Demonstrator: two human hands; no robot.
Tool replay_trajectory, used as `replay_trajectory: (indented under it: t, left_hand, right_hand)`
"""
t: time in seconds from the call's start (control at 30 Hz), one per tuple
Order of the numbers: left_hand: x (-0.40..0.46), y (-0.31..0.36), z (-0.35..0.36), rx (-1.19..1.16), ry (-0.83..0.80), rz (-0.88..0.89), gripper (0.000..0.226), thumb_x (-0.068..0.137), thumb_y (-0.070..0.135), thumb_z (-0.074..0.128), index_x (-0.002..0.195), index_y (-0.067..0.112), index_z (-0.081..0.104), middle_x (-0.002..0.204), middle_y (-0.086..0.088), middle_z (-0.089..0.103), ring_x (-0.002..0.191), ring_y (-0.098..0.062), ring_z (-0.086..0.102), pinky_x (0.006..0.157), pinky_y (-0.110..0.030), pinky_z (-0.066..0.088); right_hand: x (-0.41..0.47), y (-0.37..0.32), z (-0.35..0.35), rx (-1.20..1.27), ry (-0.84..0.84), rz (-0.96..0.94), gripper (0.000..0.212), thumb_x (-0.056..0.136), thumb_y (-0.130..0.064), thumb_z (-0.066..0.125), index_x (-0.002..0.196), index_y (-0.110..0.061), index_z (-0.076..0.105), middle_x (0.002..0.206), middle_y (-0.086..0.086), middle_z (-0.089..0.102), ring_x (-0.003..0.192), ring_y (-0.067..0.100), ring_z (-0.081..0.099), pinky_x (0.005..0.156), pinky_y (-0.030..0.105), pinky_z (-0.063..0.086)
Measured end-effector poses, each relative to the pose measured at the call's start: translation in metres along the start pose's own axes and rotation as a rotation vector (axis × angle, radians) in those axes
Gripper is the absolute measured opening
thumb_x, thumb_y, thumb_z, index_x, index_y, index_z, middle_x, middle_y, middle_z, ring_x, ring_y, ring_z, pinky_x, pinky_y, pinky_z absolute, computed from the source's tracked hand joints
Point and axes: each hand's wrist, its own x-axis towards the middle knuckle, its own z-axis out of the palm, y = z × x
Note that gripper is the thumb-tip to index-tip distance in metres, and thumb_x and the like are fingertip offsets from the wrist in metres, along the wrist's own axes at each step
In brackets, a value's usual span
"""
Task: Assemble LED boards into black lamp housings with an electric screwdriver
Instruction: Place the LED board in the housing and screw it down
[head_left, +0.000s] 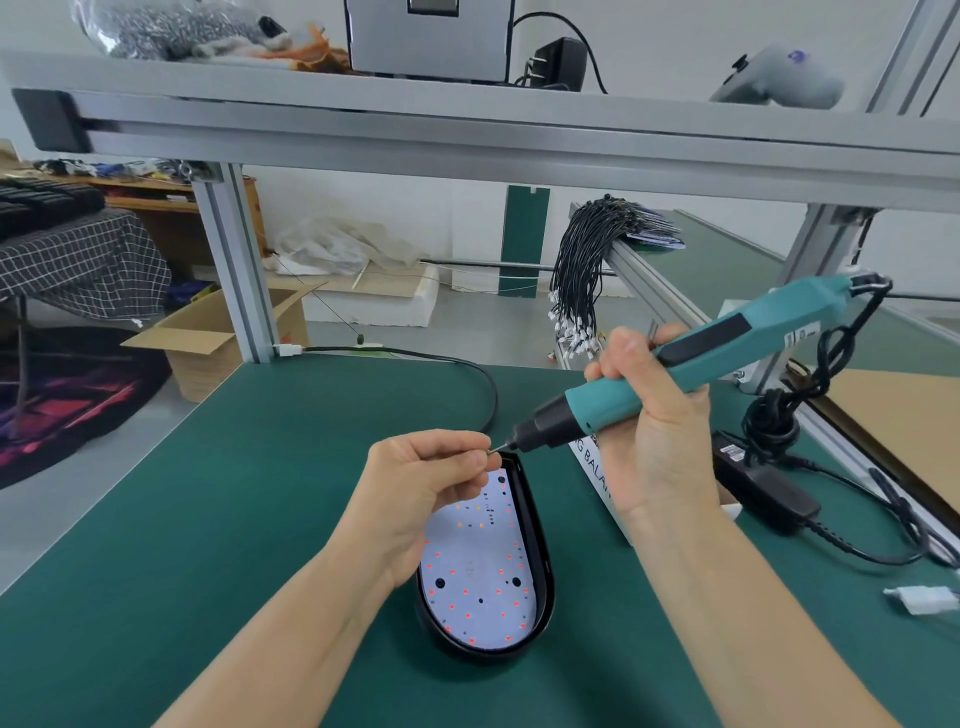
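My left hand (431, 467) pinches what looks like a tiny screw at the teal electric screwdriver (675, 369), gripped by my right hand (654, 415). The thin white LED board (475, 571) seems fragile; I'd handle the rigid black oval lamp housing (535, 540) instead.

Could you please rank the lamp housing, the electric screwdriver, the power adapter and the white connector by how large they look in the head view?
1. electric screwdriver and lamp housing: alike, unranked
2. power adapter
3. white connector
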Motion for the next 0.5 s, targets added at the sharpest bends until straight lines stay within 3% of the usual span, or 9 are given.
replay_trajectory:
  t: [0.13, 0.3, 0.5]
  left_hand:
    - [0.0039, 0.0027, 0.0, -0.018, -0.012, 0.03, 0.021, 0.081, -0.008, 0.066, 0.078, 0.009, 0.078, 0.084, -0.017, 0.075, 0.067, -0.015, 0.068, 0.063, -0.019, 0.055]
    - [0.0061, 0.0062, 0.0022, -0.012, -0.048, 0.047, 0.023, 0.08, -0.011, 0.064, 0.091, 0.006, 0.074, 0.089, -0.012, 0.076, 0.074, -0.014, 0.071, 0.066, -0.018, 0.055]
    - [0.0072, 0.0037, 0.0049, -0.043, -0.04, 0.008, 0.026, 0.078, -0.016, 0.063, 0.091, 0.004, 0.073, 0.089, -0.014, 0.075, 0.079, -0.02, 0.073, 0.066, -0.021, 0.057]
  right_hand:
    - [0.0046, -0.0001, 0.0015, 0.026, 0.041, 0.001, 0.028, 0.071, -0.003, 0.07, 0.06, -0.028, 0.061, 0.063, -0.007, 0.06, 0.056, 0.008, 0.054, 0.066, 0.023, 0.051]
    - [0.0075, -0.0003, -0.0014, 0.039, 0.089, 0.005, 0.029, 0.078, -0.001, 0.068, 0.071, -0.024, 0.052, 0.062, -0.006, 0.058, 0.055, 0.008, 0.054, 0.066, 0.022, 0.052]
    - [0.0081, 0.0003, -0.0045, 0.026, 0.101, -0.002, 0.03, 0.081, 0.002, 0.066, 0.073, -0.023, 0.051, 0.064, -0.006, 0.059, 0.056, 0.009, 0.054, 0.068, 0.023, 0.052]
